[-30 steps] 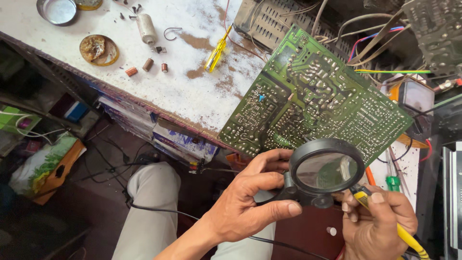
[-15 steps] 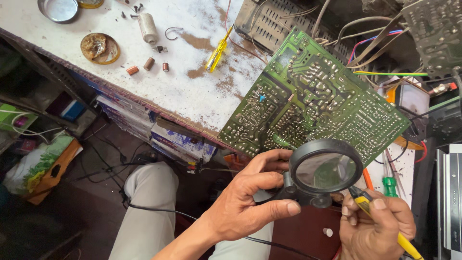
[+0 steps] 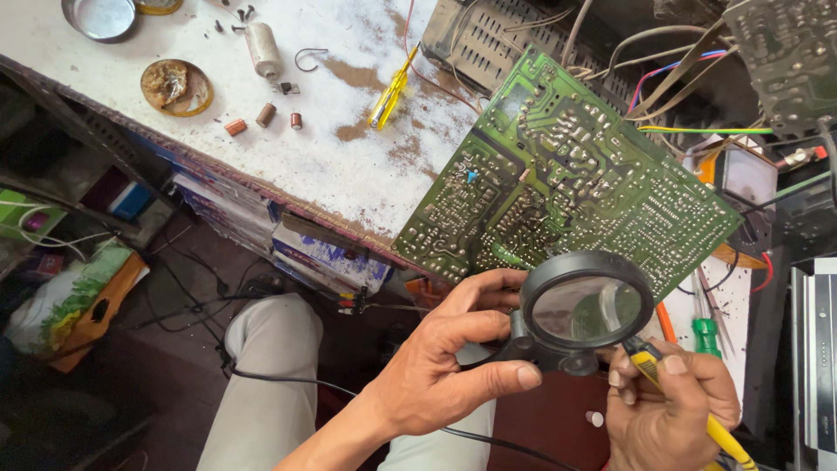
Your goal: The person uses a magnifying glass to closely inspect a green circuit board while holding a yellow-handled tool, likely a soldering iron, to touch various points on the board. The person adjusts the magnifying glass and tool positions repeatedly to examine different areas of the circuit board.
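The left hand (image 3: 445,366) is closed around the black handle of a magnifying glass (image 3: 586,307), thumb pressed along the underside and fingers curled over the top, so the round lens sits just to the right of its fingertips. Directly above the lens, touching or nearly touching its rim, a green circuit board (image 3: 567,187) lies tilted with its soldered side up, its lower edge hanging past the edge of the surface (image 3: 349,166) toward the hand.

The right hand (image 3: 667,410) is closed on a yellow-handled tool (image 3: 697,410), which runs under its fingers; the tool's tip pokes up just beside the lower right rim of the lens, and its handle trails down past the wrist. Both hands sit close together, the lens between them.

Farther up and left of the left hand, on the worn white surface, lie a yellow screwdriver (image 3: 388,94), a few small cylindrical parts (image 3: 266,113), and a round tin lid (image 3: 176,87). A black cable (image 3: 288,377) passes under the left forearm, across the person's light trouser leg (image 3: 261,384). Right of the right hand stands a green-handled screwdriver (image 3: 704,336).
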